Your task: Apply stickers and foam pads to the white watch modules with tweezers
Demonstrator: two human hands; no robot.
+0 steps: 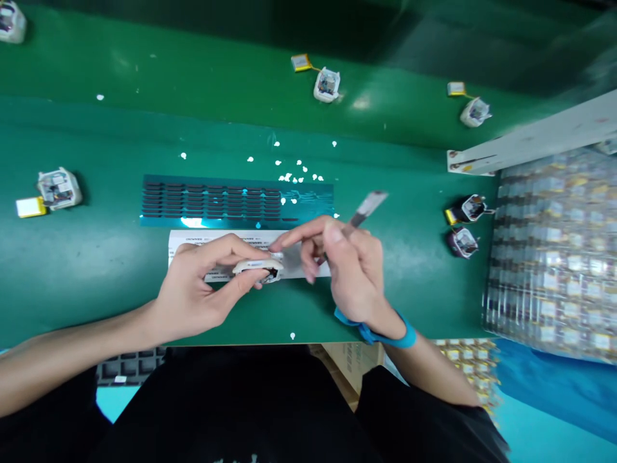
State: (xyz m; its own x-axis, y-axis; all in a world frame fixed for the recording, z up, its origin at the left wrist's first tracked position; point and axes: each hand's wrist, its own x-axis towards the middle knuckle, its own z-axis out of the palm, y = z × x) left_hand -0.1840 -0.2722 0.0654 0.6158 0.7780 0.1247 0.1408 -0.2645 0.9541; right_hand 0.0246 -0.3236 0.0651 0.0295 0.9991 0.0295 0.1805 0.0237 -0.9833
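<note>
My left hand (200, 286) pinches a small white watch case (258, 264) on edge, its open side with the inner electronics towards me. In my right hand (349, 267) is a pair of metal tweezers (369, 207), its broad end pointing up and right; the tips are not clear to see. My right index finger reaches to the top edge of the watch case. Under both hands lies a white printed strip (180, 239). Just beyond it is a blue film sheet (308, 215) with rows of black strips (207, 200).
Small white tabs (288, 177) are scattered on the green table (110, 276). Open watch cases with batteries lie at the left (60, 188), back (327, 85) and right (463, 242). Stacked clear trays (554, 257) stand at the right, beside a white metal bar (540, 135).
</note>
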